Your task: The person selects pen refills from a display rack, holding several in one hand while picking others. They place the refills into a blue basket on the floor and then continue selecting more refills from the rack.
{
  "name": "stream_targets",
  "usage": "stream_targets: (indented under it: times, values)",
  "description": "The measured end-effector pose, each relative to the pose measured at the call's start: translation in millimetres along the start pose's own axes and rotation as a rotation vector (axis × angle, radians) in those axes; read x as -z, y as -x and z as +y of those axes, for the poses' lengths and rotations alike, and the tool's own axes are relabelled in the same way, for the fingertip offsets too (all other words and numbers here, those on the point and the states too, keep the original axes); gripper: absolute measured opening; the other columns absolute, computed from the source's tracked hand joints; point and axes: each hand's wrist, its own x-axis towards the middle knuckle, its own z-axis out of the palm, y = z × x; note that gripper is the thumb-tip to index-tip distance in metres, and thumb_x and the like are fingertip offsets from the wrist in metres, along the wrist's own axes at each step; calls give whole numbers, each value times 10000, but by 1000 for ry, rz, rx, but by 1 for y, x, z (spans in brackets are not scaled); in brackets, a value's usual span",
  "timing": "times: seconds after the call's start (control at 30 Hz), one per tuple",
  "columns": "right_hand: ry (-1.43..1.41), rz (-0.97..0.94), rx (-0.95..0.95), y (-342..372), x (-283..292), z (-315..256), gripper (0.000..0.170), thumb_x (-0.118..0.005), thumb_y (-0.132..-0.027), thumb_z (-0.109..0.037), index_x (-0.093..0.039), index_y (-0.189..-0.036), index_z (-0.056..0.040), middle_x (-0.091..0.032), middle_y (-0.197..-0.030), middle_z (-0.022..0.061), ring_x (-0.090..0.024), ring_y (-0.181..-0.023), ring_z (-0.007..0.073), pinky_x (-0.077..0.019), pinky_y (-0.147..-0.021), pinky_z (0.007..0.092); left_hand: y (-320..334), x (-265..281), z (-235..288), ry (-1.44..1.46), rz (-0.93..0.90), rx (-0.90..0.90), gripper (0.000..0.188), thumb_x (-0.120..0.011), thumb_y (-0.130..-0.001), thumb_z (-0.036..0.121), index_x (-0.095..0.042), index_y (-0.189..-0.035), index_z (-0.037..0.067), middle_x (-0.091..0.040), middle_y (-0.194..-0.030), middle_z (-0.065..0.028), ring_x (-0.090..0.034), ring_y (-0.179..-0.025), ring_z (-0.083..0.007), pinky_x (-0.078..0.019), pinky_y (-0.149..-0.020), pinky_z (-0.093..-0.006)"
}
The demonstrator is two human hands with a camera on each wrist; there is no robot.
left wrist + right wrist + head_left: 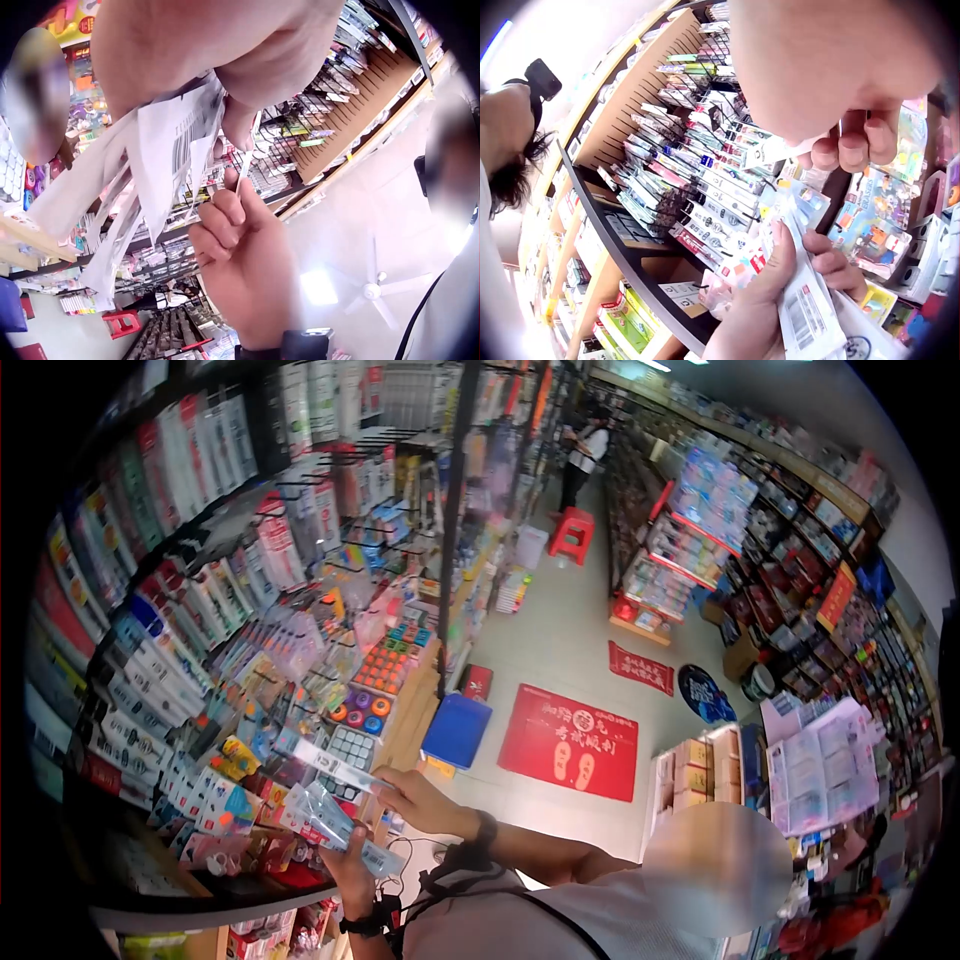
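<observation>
My left hand (350, 872) grips several clear plastic packets (345, 828) with white labels; in the right wrist view its thumb lies over the packets (804, 311), a barcode facing up. Just above it in the head view, my right hand (425, 802) pinches the end of a long, narrow white packet (335, 765). In the left wrist view my right hand (251, 262) has its fingers curled round a thin edge, beside the fanned packets (161, 161). The two hands are close together, in front of the display rack.
Hanging packets (190, 450) fill the curved rack on the left. Trays of small colored items (385, 665) lie by a blue bin (456, 731). A red mat (572, 742) covers part of the floor. Farther back are a red stool (572, 536) and a standing person (583, 458).
</observation>
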Motion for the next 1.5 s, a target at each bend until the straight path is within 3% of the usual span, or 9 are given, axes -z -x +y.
stream_targets:
  times: [0.07,0.23,0.33,0.5,0.6,0.73,0.9,1.2,1.5]
  values:
    - [-82,-21,-68,-16,-2,-11,207,-486,-1011,-201,-521,-1002,2,-455,-590,99,-460,-530,217,-373,-538,366,5,0,6,20,56,-51,356,-641,-856,-33,-469,-1166,7,-578,-897,-64,-567,-746,-159,-483,-690,-311]
    - [-231,-112,51,-61,-13,-51,221,-435,-1049,-217,-493,-937,-35,-396,-662,-27,-346,-583,57,-285,-529,248,17,13,13,-30,93,-76,303,-702,-817,-2,-538,-1071,11,-618,-869,-53,-597,-752,-145,-485,-691,-286]
    - [-546,-186,112,-85,-28,-70,223,-426,-1060,-226,-476,-959,-34,-356,-681,-38,-311,-584,52,-263,-526,238,26,20,14,-72,115,-82,303,-712,-811,9,-553,-1068,8,-624,-863,-50,-600,-754,-141,-486,-696,-285]
    - [-584,-179,263,-109,-53,-96,215,-432,-1063,-244,-477,-981,-51,-344,-691,-46,-313,-582,43,-269,-524,219,42,24,23,-79,209,-67,231,-741,-807,48,-610,-993,7,-648,-850,-41,-607,-752,-138,-492,-700,-286]
    - [-680,-141,224,-114,-68,-94,218,-464,-1051,-308,-484,-975,-104,-343,-687,-88,-300,-585,15,-249,-516,193,47,34,26,-135,195,-68,164,-749,-825,69,-649,-943,13,-663,-839,-31,-611,-762,-130,-487,-707,-280]
    - [-581,-122,240,-118,-74,-98,281,-471,-1047,-291,-545,-1000,-24,-349,-638,-72,-285,-526,22,-230,-481,208,47,47,18,-107,211,-112,175,-763,-819,47,-656,-951,7,-667,-851,-21,-604,-780,-115,-493,-721,-290]
    - [-579,-74,246,-122,-81,-97,241,-458,-1050,-236,-524,-963,-22,-333,-651,-60,-266,-506,28,-210,-455,222,57,48,26,-53,263,-89,274,-755,-824,27,-609,-1054,-9,-650,-928,-32,-593,-827,-117,-492,-731,-285]
    - [-633,-55,159,-124,-84,-84,208,-460,-1046,-208,-551,-998,-27,-355,-648,-62,-269,-530,20,-227,-472,204,62,51,32,-67,297,-102,295,-725,-829,8,-548,-1065,2,-629,-870,-50,-621,-758,-142,-520,-696,-297]
    - [-596,-48,160,-128,-84,-86,218,-442,-1054,-208,-555,-1007,-27,-350,-642,-65,-269,-522,16,-220,-462,203,63,50,35,-26,328,-89,227,-757,-827,63,-616,-989,-11,-642,-861,-41,-596,-774,-134,-493,-708,-296]
